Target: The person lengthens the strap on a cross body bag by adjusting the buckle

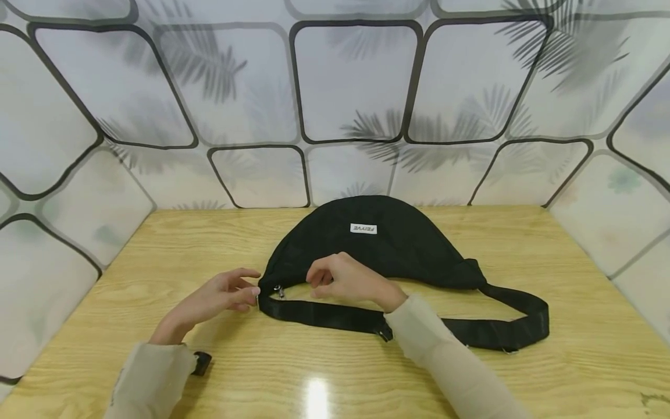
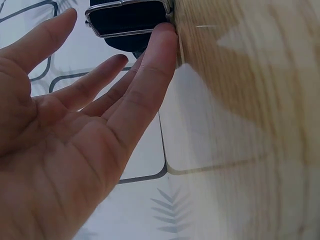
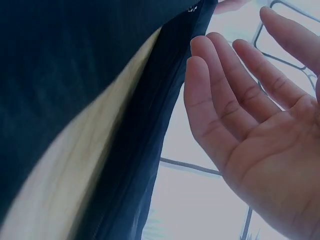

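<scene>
A black waist bag (image 1: 413,250) with a small white label lies on the table, its strap (image 1: 324,315) looped along the near side. At the bag's left end my left hand (image 1: 222,297) has its fingers loosely bent beside the strap's fold. In the left wrist view a fingertip overlaps a metal buckle (image 2: 127,19); whether it presses on it I cannot tell. Above the opening between bag and strap hovers my right hand (image 1: 348,281), fingers relaxed. The right wrist view shows its palm with nothing held. A metal zipper pull (image 1: 280,292) sits near the left end.
The wooden table (image 1: 251,372) carries the bag toward its far edge. Patterned cloth walls (image 1: 356,81) stand behind and on both sides. A dark device (image 1: 201,363) is at the left wrist. The strap's right loop (image 1: 539,320) reaches out on the right.
</scene>
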The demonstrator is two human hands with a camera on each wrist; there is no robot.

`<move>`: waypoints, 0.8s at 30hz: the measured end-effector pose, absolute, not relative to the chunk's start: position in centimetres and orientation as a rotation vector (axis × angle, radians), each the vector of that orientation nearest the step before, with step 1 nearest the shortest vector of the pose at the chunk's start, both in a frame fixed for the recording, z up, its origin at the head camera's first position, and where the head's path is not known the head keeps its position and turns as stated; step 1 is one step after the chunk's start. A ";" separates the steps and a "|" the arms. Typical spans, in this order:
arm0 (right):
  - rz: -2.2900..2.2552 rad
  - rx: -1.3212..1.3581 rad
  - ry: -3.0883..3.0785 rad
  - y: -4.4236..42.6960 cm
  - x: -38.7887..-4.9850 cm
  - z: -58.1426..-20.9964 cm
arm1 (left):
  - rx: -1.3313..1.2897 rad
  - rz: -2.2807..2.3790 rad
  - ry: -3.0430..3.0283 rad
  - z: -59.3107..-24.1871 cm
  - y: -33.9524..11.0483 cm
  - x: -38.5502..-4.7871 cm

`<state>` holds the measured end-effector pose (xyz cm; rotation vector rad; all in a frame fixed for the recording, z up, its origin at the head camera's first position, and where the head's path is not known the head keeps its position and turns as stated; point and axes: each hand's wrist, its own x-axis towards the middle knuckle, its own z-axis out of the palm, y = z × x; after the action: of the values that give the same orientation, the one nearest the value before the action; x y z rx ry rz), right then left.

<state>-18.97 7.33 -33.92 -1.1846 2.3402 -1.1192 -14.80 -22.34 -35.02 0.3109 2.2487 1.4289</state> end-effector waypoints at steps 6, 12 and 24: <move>-1.161 -1.154 2.293 6.6 -18.9 -34.4 | 0.291 1.400 2.248 -35.0 -22.3 -15.0; -1.196 -1.114 2.243 5.9 -19.1 -35.2 | 0.287 1.381 2.254 -35.2 -22.5 -15.1; -1.187 -1.062 2.234 4.6 -19.3 -35.4 | 0.261 1.311 2.331 -35.1 -22.0 -15.4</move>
<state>-19.25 4.63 -35.43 -1.0620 2.2340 -1.1867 -15.40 -22.00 -35.13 0.2610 2.3315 1.3110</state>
